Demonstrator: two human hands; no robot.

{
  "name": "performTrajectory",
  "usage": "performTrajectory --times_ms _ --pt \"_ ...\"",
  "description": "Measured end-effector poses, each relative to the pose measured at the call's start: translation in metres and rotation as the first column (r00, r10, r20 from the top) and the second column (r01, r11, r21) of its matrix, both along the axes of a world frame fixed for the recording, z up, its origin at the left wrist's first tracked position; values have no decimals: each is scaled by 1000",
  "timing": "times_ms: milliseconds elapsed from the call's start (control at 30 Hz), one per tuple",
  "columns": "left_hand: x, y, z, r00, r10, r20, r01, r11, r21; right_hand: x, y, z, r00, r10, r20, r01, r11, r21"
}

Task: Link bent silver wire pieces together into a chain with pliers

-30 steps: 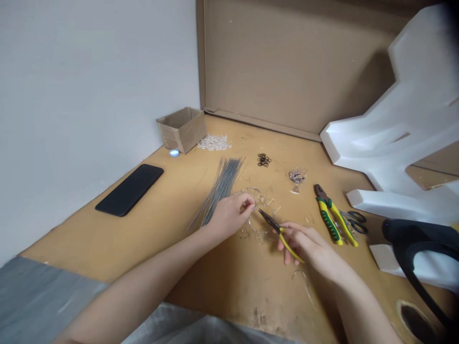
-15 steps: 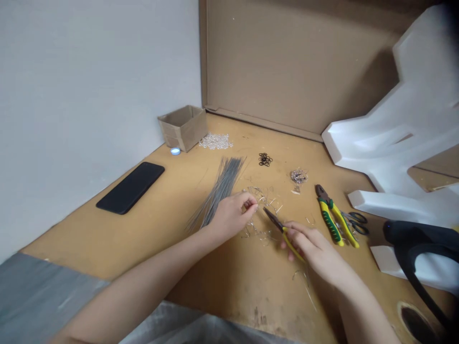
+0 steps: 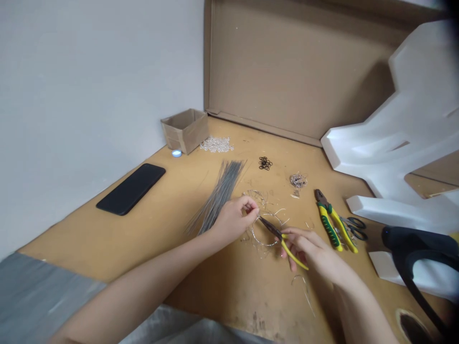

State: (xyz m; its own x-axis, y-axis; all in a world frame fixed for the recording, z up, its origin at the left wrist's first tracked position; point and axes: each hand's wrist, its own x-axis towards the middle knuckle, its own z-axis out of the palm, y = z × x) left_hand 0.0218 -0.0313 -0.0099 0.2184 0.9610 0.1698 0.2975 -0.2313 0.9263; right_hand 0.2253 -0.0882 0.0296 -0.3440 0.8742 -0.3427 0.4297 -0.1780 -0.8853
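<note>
Okay, my left hand point(image 3: 234, 220) pinches a thin curved wire loop point(image 3: 264, 244) just above the tan fibreboard tabletop point(image 3: 143, 229). My right hand point(image 3: 311, 251) wraps around yellow-handled needle-nose pliers point(image 3: 284, 237), their black steel tips right at the wire beside my left fingers. Beside my left hand lies one bundle of long grey steel rods point(image 3: 224, 193), too many to count. Further back are one heap of black rubber rings point(image 3: 265, 163), one small clump of wire rings point(image 3: 298, 180) and one pile of clear beads point(image 3: 215, 144). One open cardboard box point(image 3: 185, 130) stands beside the beads, contents hidden. To my right: one pair of green-yellow combination pliers point(image 3: 332, 225), one pair of black-handled scissors point(image 3: 355, 228).
</note>
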Motion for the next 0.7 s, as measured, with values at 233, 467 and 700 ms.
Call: performTrajectory --times_ms 233,467,700 --pt "0 2 -2 999 -16 49 17 1000 -22 0 1 -1 999 37 1 -37 998 50" --pt "-1 4 -7 998 -32 59 34 999 -39 2 0 -3 999 26 36 -27 999 30" --pt "-3 -1 2 995 -50 -87 54 997 50 -3 0 2 994 37 104 -46 996 80"
